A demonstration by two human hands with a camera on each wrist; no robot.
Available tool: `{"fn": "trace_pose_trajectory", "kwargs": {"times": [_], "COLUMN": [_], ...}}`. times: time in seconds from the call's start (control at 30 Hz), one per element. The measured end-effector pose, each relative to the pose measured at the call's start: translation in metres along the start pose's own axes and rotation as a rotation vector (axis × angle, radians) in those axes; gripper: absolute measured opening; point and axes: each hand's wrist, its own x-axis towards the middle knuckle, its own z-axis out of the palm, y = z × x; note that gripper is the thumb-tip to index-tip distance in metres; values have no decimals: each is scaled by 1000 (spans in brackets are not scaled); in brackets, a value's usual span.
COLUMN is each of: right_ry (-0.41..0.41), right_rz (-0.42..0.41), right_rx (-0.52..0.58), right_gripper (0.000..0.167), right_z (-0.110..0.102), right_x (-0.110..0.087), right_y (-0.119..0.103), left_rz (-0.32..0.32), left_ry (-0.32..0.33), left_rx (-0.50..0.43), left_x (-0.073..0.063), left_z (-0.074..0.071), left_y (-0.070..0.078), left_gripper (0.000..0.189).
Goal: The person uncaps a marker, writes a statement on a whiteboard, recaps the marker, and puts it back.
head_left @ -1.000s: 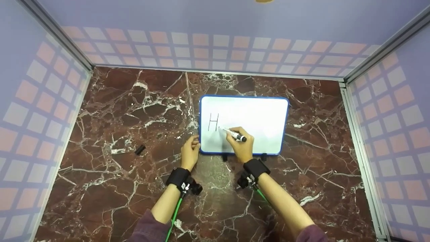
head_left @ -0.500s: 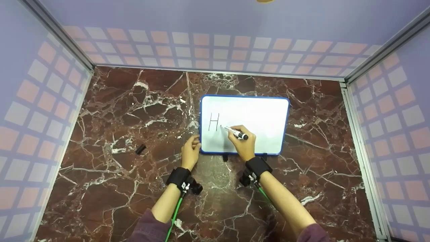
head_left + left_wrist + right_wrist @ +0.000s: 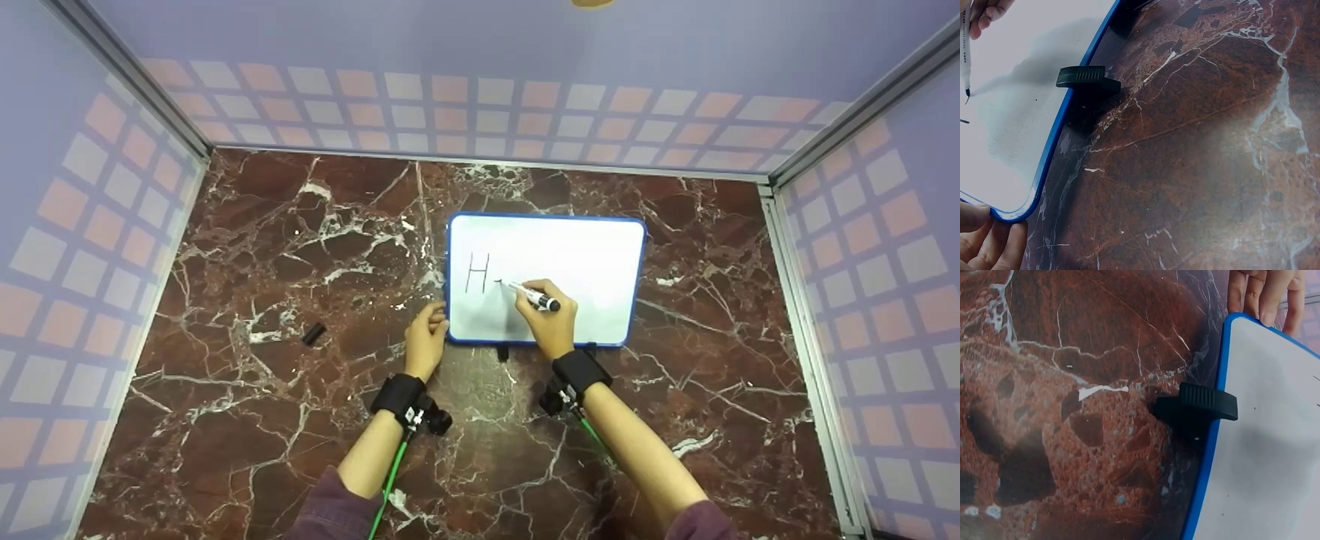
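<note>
A whiteboard point(image 3: 480, 319) with a blue frame lies on the marbled surface, a black letter H point(image 3: 477, 272) drawn at its left. Over the board, my right hand point(image 3: 551, 315) pinches a black-and-white marker point(image 3: 536, 298), its tip at a short dark stroke just right of the H. In the left wrist view, the marker point(image 3: 965, 50) shows its dark nib close to the board. My left hand point(image 3: 425, 341) holds the board's left edge near the lower corner, the thumb point(image 3: 974, 216) at the blue rim and the fingers bent against the side.
A black marker cap point(image 3: 313, 334) lies on the marbled surface left of the left hand. Dark clips point(image 3: 1081, 76) sit on the board's near edge. Tiled panels stand at the back and both sides. Each wrist wears a black strap with a camera and green cable.
My right hand has shifted slightly to the right with the marker, and a short dark stroke now shows beside the H. My left hand stays at the board's edge.
</note>
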Motion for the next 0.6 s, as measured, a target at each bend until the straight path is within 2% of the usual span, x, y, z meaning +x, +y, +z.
{"fn": "trace_pose_trajectory", "kwargs": {"times": [0.27, 0.6], "right_ry": [34, 2], "right_rz": [-12, -62], "right_rx": [-27, 27], "right_gripper": [8, 10], "right_z": [1, 4], "right_x": [2, 1], "right_y": [-1, -1], "left_rz": [-2, 5], "left_ry": [1, -7], "left_rx": [1, 13], "left_x": [0, -1], "left_z": [0, -1], "left_y": [0, 2], "left_gripper": [29, 29]}}
